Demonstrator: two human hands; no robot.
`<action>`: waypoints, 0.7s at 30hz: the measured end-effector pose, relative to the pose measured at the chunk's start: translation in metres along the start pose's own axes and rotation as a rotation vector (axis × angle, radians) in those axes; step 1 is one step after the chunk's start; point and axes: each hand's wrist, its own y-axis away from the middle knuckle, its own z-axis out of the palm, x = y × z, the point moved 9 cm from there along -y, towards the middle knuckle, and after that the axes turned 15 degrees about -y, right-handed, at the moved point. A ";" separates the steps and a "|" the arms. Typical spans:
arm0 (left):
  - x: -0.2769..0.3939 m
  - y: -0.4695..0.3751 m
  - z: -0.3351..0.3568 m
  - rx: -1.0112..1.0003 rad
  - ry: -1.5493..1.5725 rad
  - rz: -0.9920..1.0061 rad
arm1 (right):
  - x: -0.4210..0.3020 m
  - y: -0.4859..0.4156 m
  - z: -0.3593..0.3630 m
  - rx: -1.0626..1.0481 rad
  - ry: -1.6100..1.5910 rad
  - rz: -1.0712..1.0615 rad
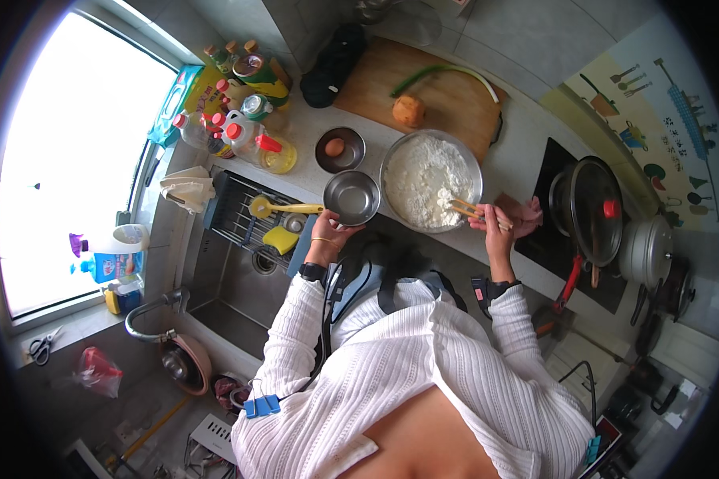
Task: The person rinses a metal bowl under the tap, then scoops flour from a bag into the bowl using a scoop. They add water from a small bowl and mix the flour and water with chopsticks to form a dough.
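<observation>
My left hand (328,235) grips the near rim of a small metal bowl (352,196), whose inside looks bare. In my right hand (495,223) is a pair of wooden chopsticks (466,209), their tips down in the flour. That white flour (422,173), partly clumped, fills much of a large metal mixing bowl (478,172). A thick clump (448,211) sits around the chopstick tips. Behind the small bowl, a second metal bowl (322,158) holds one brown egg (334,147).
A cutting board (359,84) at the back carries a peeled orange vegetable (408,111) and a green onion (437,72). Oil bottles (278,157) crowd the left. The sink (233,311) holds a drying rack (233,206). Rightward, a lidded pan (596,209) sits on the cooktop (542,224) near a pink cloth (524,215).
</observation>
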 end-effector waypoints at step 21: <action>-0.010 -0.092 -0.022 0.087 0.123 -0.042 | -0.048 0.006 0.029 -0.029 0.101 -0.192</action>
